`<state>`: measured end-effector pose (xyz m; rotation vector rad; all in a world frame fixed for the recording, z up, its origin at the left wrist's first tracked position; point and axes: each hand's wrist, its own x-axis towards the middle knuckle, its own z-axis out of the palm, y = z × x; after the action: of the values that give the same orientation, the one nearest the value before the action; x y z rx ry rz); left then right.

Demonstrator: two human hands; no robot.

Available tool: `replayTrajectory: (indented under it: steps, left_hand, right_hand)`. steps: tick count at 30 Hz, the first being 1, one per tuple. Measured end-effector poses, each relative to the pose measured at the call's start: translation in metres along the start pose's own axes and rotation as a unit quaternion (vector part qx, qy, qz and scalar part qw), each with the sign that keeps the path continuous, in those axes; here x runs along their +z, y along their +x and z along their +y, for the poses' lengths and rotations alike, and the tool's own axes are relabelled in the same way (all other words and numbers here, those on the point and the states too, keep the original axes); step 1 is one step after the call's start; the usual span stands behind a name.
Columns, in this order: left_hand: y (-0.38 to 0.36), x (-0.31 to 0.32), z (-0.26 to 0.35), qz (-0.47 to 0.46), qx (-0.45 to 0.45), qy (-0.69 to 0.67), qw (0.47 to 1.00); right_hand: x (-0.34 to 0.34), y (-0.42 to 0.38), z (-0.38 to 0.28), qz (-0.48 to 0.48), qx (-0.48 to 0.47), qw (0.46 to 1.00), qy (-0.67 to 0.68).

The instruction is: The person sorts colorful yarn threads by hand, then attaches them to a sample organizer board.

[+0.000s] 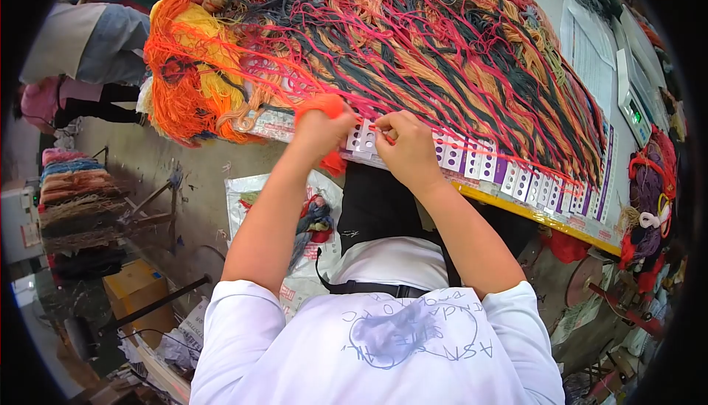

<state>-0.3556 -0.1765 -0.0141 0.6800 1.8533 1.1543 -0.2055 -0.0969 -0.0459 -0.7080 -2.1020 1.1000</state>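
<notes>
1. Orange and yellow yarn heaps at the table's left end.
2. Left hand: fingers curled around red-orange yarn, at the near edge.
3. Right hand: fingers pinched together on an orange strand, by the punched cards.
4. Pink, tan and dark threads spread behind the cards.

Left hand fisted; right hand pinching.
</notes>
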Motion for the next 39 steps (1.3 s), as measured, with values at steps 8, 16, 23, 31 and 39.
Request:
replayTrajectory:
  steps: [8,16,23,31,39]
  left_hand:
    - [-0.008,-0.073,0.014,0.011,0.008,-0.453,0.891]
    - [-0.004,-0.017,0.011,-0.174,0.025,-0.285,0.942]
    - [0.007,-0.015,0.001,-0.105,0.092,-0.137,0.981]
    - [0.037,-0.169,0.059,0.004,-0.022,-0.279,0.960]
    - [0.092,-0.219,0.114,0.147,0.074,-0.306,0.938]
  right_hand:
    - [-0.006,0.002,-0.008,-0.102,-0.005,0.974,-0.201]
    - [-0.018,0.018,-0.024,-0.021,-0.122,0.970,-0.210]
    - [-0.017,0.015,-0.003,-0.082,-0.008,0.995,-0.056]
    - [-0.013,0.011,0.008,-0.105,-0.010,0.988,-0.111]
    - [-0.014,0.007,0.005,-0.102,-0.009,0.988,-0.116]
